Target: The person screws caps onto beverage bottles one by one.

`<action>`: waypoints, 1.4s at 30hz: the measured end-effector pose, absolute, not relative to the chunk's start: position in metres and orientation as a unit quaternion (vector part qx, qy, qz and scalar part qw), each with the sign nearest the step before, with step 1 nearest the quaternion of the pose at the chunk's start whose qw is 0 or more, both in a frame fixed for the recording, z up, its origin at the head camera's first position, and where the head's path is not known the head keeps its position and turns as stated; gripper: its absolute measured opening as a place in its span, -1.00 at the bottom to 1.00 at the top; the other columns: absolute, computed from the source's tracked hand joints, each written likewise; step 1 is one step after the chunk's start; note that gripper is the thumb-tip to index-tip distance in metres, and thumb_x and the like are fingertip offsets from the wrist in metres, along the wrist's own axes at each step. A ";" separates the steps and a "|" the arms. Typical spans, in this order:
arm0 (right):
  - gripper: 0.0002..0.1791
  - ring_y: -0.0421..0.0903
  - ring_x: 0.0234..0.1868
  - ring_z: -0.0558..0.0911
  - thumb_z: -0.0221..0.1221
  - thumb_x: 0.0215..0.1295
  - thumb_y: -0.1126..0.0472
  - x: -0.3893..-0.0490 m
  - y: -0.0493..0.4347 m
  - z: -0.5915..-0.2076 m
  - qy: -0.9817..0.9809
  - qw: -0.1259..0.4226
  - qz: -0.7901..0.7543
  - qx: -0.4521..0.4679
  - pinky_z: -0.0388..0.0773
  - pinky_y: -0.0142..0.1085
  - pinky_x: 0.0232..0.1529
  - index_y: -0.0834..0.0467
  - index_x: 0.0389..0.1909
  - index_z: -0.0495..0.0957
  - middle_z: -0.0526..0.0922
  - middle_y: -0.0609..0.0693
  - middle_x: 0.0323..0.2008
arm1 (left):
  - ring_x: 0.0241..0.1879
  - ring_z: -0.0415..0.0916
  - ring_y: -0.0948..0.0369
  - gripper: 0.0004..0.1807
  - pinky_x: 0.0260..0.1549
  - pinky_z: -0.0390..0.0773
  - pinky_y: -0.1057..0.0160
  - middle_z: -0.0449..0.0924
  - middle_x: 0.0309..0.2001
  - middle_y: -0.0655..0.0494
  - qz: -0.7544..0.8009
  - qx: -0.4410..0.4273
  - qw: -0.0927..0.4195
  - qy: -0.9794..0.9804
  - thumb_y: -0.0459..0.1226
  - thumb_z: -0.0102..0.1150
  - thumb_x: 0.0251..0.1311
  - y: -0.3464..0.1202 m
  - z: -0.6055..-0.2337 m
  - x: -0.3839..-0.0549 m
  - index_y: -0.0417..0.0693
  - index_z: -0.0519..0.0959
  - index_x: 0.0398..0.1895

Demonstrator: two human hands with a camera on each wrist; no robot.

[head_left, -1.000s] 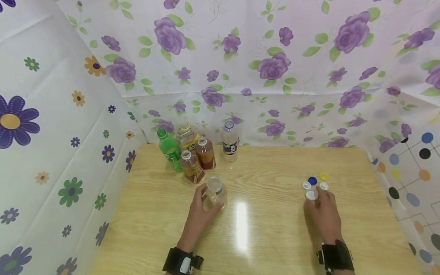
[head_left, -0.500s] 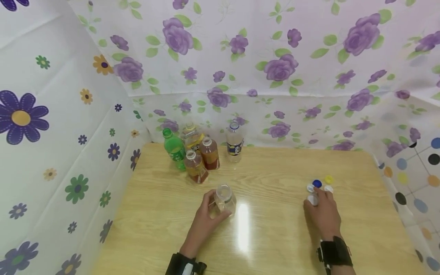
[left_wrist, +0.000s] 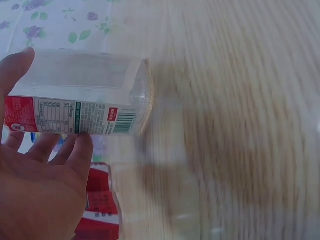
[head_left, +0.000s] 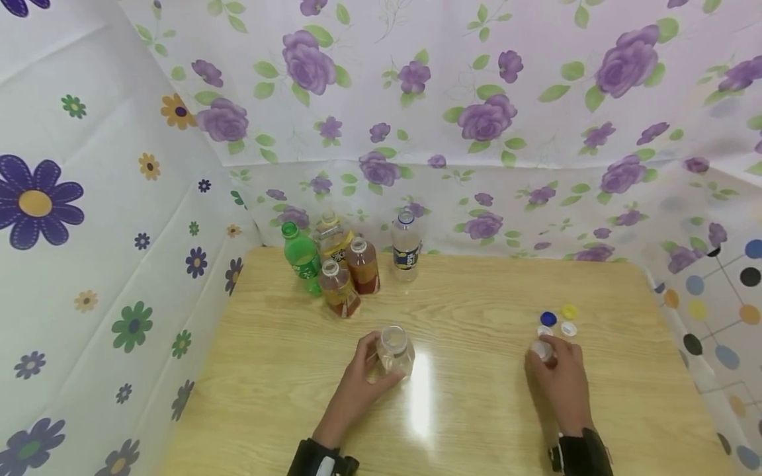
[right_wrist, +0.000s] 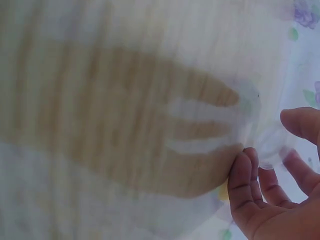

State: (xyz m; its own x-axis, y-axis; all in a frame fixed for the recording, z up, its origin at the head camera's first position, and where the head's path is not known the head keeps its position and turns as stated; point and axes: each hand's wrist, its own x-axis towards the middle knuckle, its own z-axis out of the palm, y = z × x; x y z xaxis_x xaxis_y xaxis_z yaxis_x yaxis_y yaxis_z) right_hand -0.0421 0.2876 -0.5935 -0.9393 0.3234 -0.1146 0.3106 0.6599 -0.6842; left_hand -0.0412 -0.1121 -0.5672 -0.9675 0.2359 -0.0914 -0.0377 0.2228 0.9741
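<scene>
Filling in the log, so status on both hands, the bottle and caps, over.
Left hand gripping clear bottle, uncapped. Right hand pinching large white cap. Possible obstacle: small white cap alongside.

Smooth clear plastic bottle (head_left: 397, 352); glossy wood-grain table (head_left: 476, 383)

The head view looks forward and down across the table (head_left: 476, 396), sharing the fingers (left_wrist: 82, 152) with two close wrist views.

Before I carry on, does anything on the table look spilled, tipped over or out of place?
No, nothing stands out. The bottles at the back stand upright and I see no spill. The bright streak on the table beside the clear bottle in the left hand looks like reflected light.
</scene>
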 end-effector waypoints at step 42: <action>-0.40 0.24 0.37 0.51 0.31 0.52 0.27 -0.032 0.216 -0.568 -0.877 0.042 0.476 -0.036 0.45 -0.15 0.37 0.25 0.49 0.40 0.47 0.25 0.40 | 0.35 0.49 0.02 -0.27 0.34 0.43 -0.13 0.44 0.43 0.07 0.607 0.115 0.092 0.781 -0.09 0.54 0.26 -0.048 -0.574 -0.032 0.06 0.18 0.23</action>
State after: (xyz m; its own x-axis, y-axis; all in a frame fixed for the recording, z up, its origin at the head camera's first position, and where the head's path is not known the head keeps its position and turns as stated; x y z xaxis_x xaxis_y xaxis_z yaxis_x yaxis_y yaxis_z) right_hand -0.0325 0.2160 -0.5683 -0.9937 0.1045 0.0398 0.0235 0.5433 -0.8392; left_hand -0.0317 -0.0478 -0.5743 -0.9564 0.2921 -0.0036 0.0683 0.2356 0.9694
